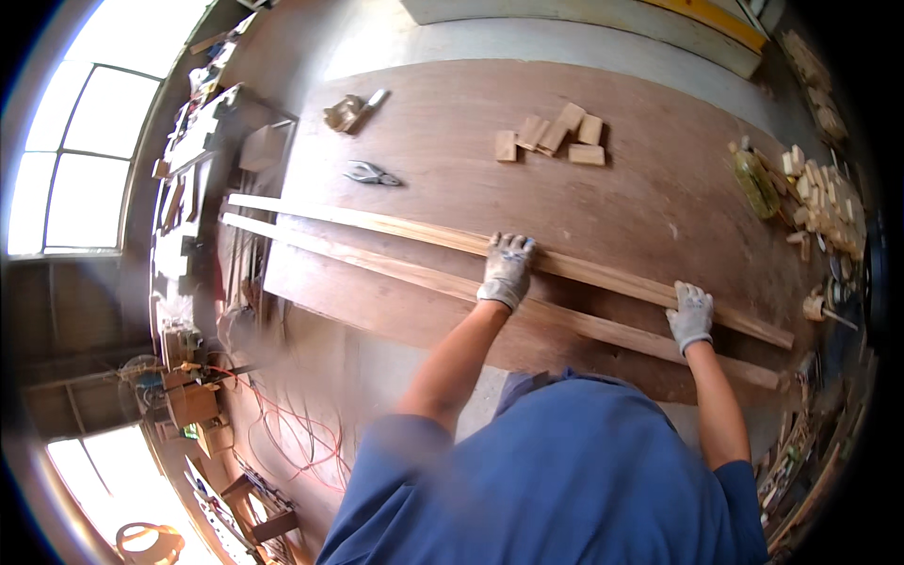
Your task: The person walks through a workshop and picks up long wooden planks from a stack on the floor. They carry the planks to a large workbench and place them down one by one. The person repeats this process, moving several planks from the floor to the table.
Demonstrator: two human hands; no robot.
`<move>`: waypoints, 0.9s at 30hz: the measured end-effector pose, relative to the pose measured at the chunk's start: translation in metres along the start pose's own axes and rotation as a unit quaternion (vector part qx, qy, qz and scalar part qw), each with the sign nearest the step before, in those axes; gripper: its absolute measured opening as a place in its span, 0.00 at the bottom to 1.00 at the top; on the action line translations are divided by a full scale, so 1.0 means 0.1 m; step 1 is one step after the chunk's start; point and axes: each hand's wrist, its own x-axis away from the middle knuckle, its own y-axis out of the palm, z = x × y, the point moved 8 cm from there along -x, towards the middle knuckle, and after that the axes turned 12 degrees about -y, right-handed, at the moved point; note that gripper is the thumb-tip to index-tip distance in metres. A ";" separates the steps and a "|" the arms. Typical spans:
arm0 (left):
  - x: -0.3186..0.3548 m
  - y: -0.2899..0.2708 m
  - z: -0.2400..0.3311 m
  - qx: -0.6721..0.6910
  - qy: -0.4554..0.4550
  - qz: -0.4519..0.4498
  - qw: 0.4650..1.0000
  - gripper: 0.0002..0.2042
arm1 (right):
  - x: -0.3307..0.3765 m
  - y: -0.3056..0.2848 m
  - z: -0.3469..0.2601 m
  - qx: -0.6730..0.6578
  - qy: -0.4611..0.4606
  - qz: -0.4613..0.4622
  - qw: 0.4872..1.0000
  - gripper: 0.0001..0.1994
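Note:
Two long pale wooden strips lie side by side across the brown tabletop (pixel 640 212), running from the far left to the near right. Both my hands wear whitish work gloves. My left hand (pixel 508 268) has its fingers curled over the far strip (pixel 377 222) near its middle, and its wrist crosses above the near strip (pixel 395 267). Farther right, my right hand (pixel 692 315) grips the same far strip toward its right end. The undersides of both hands are hidden. A narrow gap separates the strips.
Small wooden blocks (pixel 561 130) lie scattered at the far middle of the table. Pliers (pixel 373 173) and a tan object with a pale handle (pixel 356 113) rest at far left. A pile of wood pieces (pixel 824 193) and a yellow-green bottle (pixel 755 184) are at right. Reddish cords (pixel 301 424) trail at lower left.

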 end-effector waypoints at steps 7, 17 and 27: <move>0.07 -0.01 0.04 -0.003 0.023 0.013 1.000 0.17 | -0.09 -0.29 -0.02 -0.060 0.002 -0.112 0.992 0.32; 0.30 -0.16 0.03 -0.032 0.069 -0.065 0.995 0.17 | -0.13 -0.30 -0.23 0.111 -0.035 -0.214 0.970 0.30; 0.07 -0.06 -0.28 -0.067 0.028 -0.121 0.990 0.23 | -0.10 -0.42 -0.05 0.060 -0.007 -0.103 0.993 0.28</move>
